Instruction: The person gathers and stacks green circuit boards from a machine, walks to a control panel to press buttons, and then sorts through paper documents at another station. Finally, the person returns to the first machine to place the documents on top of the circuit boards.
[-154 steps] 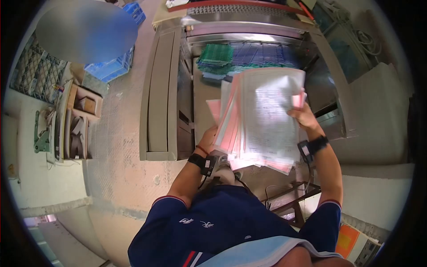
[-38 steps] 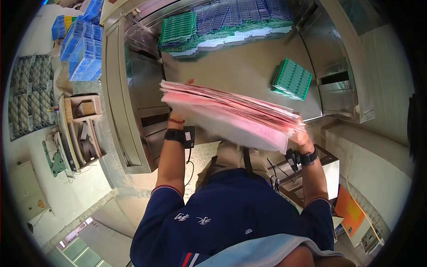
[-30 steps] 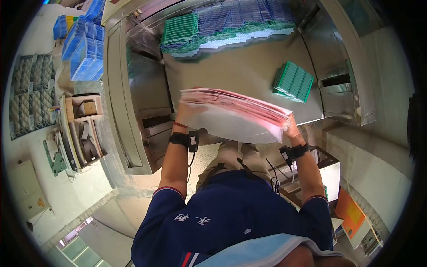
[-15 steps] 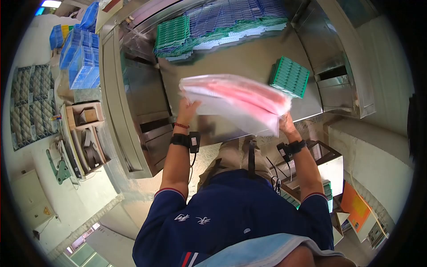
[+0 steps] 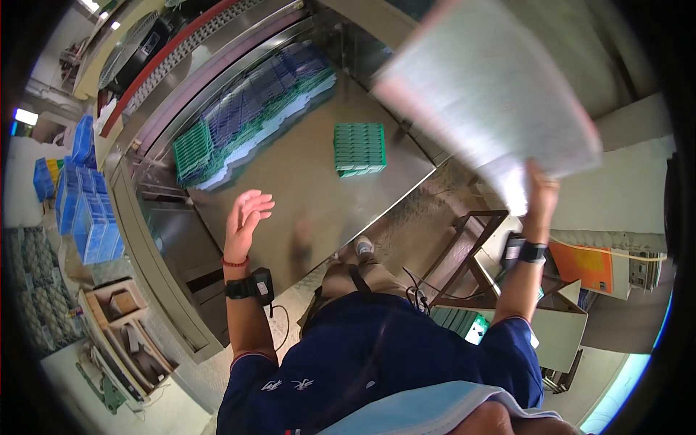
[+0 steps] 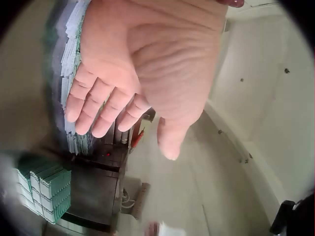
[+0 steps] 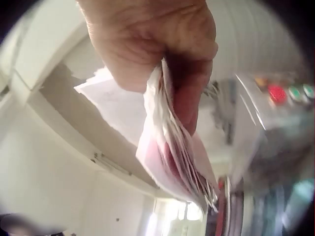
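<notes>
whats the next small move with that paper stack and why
Probably bring the left hand under the paper stack: the right hand alone pinches it by one edge, sheets fanning, while the left hovers open over the steel table.

A factory floor: steel conveyor machine (image 5: 304,181), stacked green trays (image 5: 359,148), blue crates (image 5: 83,210) (control buttons (image 7: 278,93) too).
</notes>
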A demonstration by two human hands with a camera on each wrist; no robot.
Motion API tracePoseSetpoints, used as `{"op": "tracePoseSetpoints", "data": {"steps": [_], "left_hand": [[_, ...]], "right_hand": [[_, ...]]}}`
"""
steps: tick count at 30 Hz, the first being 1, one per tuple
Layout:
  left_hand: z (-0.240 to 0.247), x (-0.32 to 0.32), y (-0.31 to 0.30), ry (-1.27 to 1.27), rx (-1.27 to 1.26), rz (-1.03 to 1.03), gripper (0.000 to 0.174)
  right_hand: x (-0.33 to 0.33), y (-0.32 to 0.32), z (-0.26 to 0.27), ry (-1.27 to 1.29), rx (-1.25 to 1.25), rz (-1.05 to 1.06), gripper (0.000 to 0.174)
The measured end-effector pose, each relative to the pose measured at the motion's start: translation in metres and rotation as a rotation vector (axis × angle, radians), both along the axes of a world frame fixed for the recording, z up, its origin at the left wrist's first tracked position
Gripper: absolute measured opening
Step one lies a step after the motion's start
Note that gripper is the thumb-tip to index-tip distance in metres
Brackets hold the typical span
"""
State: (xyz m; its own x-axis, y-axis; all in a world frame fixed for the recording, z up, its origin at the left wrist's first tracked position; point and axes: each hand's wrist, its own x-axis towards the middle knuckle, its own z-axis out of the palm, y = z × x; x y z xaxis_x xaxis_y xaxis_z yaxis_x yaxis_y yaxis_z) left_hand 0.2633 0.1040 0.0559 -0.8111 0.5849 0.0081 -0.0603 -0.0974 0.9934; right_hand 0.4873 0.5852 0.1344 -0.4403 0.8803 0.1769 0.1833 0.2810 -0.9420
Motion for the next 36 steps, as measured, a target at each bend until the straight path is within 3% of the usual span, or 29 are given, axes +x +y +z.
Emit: {"op": "tracePoseSetpoints", "data": {"steps": [1, 2, 3, 4, 5, 6, 8, 10, 11, 12, 13, 14, 16, 18, 19, 21, 23, 24, 26, 28, 29, 30, 31, 32, 34, 36], "left_hand": [[0.001, 0.001, 0.000, 0.019, -0.083, 0.007, 0.035], [0.001, 0.003, 0.001, 0.035, -0.166, 0.015, 0.035], [0.001, 0.006, 0.002, 0.023, -0.167, 0.034, 0.032], [-0.001, 0.008, 0.001, 0.023, -0.154, 0.031, 0.032], [-0.004, 0.010, -0.001, 0.003, -0.163, 0.044, 0.031], [-0.007, 0.013, -0.001, -0.019, -0.173, 0.059, 0.029], [-0.010, 0.018, 0.003, -0.010, -0.154, 0.093, 0.026], [-0.016, 0.020, 0.005, -0.055, -0.174, 0.144, 0.023], [-0.017, 0.022, 0.008, -0.060, -0.182, 0.139, 0.023], [-0.018, 0.023, 0.015, -0.082, -0.202, 0.174, 0.022], [-0.019, 0.024, 0.022, -0.099, -0.220, 0.211, 0.021], [-0.020, 0.025, 0.030, -0.092, -0.227, 0.204, 0.021], [-0.020, 0.026, 0.044, -0.084, -0.233, 0.152, 0.020], [-0.013, 0.026, 0.053, -0.055, -0.240, 0.121, 0.020], [-0.012, 0.027, 0.055, -0.032, -0.236, 0.091, 0.019], [-0.014, 0.032, 0.056, -0.014, -0.219, 0.052, 0.019], [-0.020, 0.036, 0.048, -0.007, -0.272, 0.128, 0.019], [-0.021, 0.037, 0.048, -0.004, -0.268, 0.140, 0.019], [-0.021, 0.042, 0.044, -0.056, -0.263, 0.212, 0.019], [-0.022, 0.044, 0.050, -0.058, -0.278, 0.215, 0.018], [-0.022, 0.044, 0.056, -0.059, -0.285, 0.220, 0.019], [-0.021, 0.043, 0.065, -0.050, -0.287, 0.208, 0.019], [-0.020, 0.043, 0.075, -0.056, -0.286, 0.168, 0.019], [-0.018, 0.045, 0.082, -0.067, -0.294, 0.125, 0.019], [-0.017, 0.046, 0.096, -0.042, -0.272, 0.051, 0.019], [-0.015, 0.047, 0.109, 0.004, -0.271, -0.060, 0.019]], "right_hand": [[0.018, 0.023, 0.026, 0.016, 0.040, -0.152, 0.032], [0.056, 0.073, 0.036, -0.162, 0.198, -0.237, 0.033], [0.072, 0.098, 0.051, -0.039, 0.201, -0.441, 0.035], [0.105, 0.148, 0.047, 0.047, 0.243, -0.509, 0.038], [0.142, 0.192, 0.049, -0.186, 0.362, -0.612, 0.039], [0.171, 0.234, 0.042, -0.451, 0.664, -0.714, 0.033], [0.161, 0.226, 0.048, -0.978, 0.703, -0.947, 0.025], [0.201, 0.316, -0.040, -0.963, 1.007, -0.571, 0.025], [0.172, 0.321, -0.092, -1.732, 1.278, -0.623, 0.020], [0.118, 0.254, -0.096, -0.985, 0.885, -0.259, 0.013], [0.051, 0.173, -0.091, -0.697, 1.028, -0.292, 0.011], [0.005, 0.124, -0.099, -0.700, 0.954, -0.050, 0.013], [-0.039, 0.072, -0.126, -0.387, 0.682, 0.058, 0.030], [-0.017, 0.084, -0.089, -0.601, 0.343, -0.071, 0.039], [0.001, 0.110, -0.093, -0.728, 0.416, -0.099, 0.044], [0.050, 0.161, -0.105, -0.753, 0.535, -0.221, 0.045], [0.101, 0.208, -0.124, -0.823, 0.639, -0.441, 0.044], [0.113, 0.214, -0.122, -0.828, 0.486, -0.494, 0.045], [0.125, 0.224, -0.152, -0.925, 0.621, -0.508, 0.035], [0.139, 0.278, -0.273, -0.269, 0.262, -0.164, 0.023], [0.094, 0.240, -0.251, -1.100, 0.777, -0.199, 0.025], [0.045, 0.153, -0.214, -0.535, 0.524, -0.070, 0.030], [0.019, 0.117, -0.226, -0.416, 0.213, 0.108, 0.031], [-0.002, 0.050, -0.193, -0.246, 0.177, 0.300, 0.029], [-0.010, 0.004, -0.148, -0.156, 0.421, 0.420, 0.024], [0.023, 0.004, -0.127, -0.372, 0.301, 0.232, 0.023]]}}
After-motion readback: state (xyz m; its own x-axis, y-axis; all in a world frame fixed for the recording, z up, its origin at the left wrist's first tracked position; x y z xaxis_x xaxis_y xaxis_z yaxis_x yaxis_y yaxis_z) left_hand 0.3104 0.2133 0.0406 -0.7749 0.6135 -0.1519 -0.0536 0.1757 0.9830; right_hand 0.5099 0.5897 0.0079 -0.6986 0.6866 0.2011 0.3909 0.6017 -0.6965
